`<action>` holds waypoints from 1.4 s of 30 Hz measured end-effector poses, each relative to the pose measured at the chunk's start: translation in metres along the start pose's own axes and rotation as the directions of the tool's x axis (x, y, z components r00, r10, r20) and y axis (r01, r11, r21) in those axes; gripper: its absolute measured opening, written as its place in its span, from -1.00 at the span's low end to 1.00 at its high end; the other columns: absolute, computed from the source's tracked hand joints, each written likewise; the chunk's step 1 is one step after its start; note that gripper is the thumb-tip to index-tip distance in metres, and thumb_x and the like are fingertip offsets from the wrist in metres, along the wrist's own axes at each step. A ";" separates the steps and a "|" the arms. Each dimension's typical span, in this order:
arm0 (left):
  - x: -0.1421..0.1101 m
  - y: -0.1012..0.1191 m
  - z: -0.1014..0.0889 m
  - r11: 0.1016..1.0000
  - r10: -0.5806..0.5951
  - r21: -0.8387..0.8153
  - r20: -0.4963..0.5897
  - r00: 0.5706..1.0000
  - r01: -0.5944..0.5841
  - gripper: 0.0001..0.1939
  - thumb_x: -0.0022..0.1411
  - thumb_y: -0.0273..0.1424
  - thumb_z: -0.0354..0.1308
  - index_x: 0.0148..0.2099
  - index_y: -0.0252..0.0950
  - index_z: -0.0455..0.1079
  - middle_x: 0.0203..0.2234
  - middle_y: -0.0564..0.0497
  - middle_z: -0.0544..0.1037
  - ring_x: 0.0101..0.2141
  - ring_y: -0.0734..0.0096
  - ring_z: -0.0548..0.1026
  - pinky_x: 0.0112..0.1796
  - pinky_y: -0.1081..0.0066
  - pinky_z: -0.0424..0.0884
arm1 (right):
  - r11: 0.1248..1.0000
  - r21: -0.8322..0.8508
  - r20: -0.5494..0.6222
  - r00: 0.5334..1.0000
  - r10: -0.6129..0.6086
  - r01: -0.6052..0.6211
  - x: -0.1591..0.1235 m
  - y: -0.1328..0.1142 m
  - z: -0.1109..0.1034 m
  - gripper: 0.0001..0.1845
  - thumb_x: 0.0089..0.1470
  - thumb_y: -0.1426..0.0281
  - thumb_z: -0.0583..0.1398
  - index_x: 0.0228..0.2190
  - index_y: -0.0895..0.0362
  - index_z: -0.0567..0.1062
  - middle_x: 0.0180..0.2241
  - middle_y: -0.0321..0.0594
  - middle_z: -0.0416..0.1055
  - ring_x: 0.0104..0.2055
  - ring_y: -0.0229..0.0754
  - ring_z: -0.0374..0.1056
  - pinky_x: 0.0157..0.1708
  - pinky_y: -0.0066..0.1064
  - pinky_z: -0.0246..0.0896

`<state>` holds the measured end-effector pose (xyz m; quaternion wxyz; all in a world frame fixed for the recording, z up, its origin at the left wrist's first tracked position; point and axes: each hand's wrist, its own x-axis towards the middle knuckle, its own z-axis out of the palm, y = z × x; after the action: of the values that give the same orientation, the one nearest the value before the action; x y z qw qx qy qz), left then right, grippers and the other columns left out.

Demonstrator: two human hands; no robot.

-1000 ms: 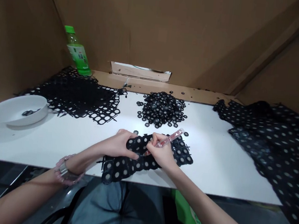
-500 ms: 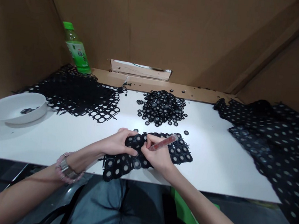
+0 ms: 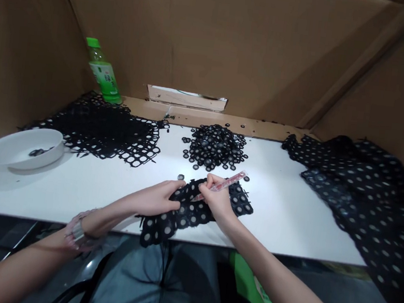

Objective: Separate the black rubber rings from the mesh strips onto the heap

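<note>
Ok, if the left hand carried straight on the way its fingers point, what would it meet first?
The left hand would probably meet the right hand first, just past its fingertips, across the black perforated strip it already touches; depth is hard to judge from this view.

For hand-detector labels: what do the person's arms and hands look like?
The left hand and right hand are bare, with no gloves. The forearms have no sleeves. The left wrist wears a pink beaded bracelet and a silver metal band; nothing shows on the right wrist.
</note>
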<state>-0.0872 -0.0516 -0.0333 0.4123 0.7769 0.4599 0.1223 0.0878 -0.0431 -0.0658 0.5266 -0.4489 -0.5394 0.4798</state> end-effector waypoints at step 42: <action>-0.002 0.005 -0.012 0.998 0.018 0.059 0.032 0.999 -0.020 -0.59 0.10 -0.06 0.02 -0.23 -0.30 0.38 -0.33 0.01 0.51 -0.31 0.26 0.42 -0.29 0.42 0.30 | 0.953 0.295 -0.016 0.997 0.078 -0.069 0.023 -0.013 -0.006 -0.68 -0.25 0.48 0.12 -0.72 0.08 0.01 -0.82 -0.56 -0.05 -0.80 -0.45 -0.11 -0.77 -0.58 -0.24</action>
<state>-0.0921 -0.0480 -0.0218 0.3951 0.7950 0.4493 0.1003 0.0933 -0.0219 -0.0499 0.5768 -0.3919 -0.4376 0.5677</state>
